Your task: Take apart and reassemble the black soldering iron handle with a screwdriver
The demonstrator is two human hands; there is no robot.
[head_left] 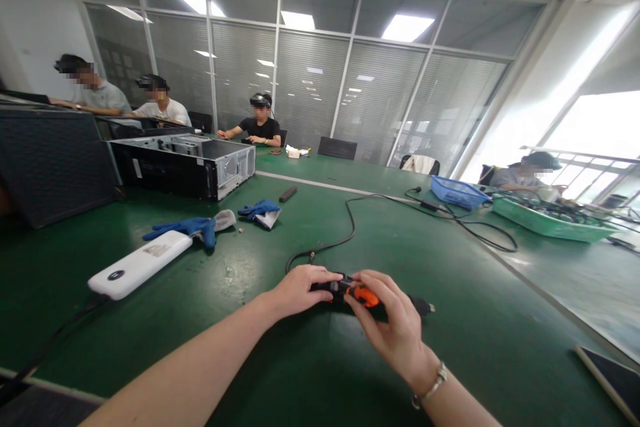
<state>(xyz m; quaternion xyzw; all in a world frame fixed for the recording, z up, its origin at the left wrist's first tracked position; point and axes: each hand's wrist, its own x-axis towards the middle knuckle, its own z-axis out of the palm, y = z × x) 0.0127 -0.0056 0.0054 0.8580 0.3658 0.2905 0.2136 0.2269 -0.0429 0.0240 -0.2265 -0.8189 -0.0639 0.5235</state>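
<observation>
My left hand (300, 290) closes its thumb and fingers on a small black part (330, 287) just above the green table. In my right hand (395, 320) is an orange-and-black tool handle (364, 295), pinched between thumb and fingers, its inner end against the black part. The tool's working end is too hidden to make out. Beneath and beyond the right hand, a black piece with a metal tip (424, 307) sticks out to the right. A black cable (353, 220) runs from beside the left hand to the far right.
A white power bank (140, 263) lies left, near blue-and-grey gloves (205, 230). Behind stand an opened computer case (180, 167) and a dark panel (55, 160). Blue (460, 193) and green baskets (550, 220) are far right; a phone-like slab (613, 377) is near right. Several people sit around.
</observation>
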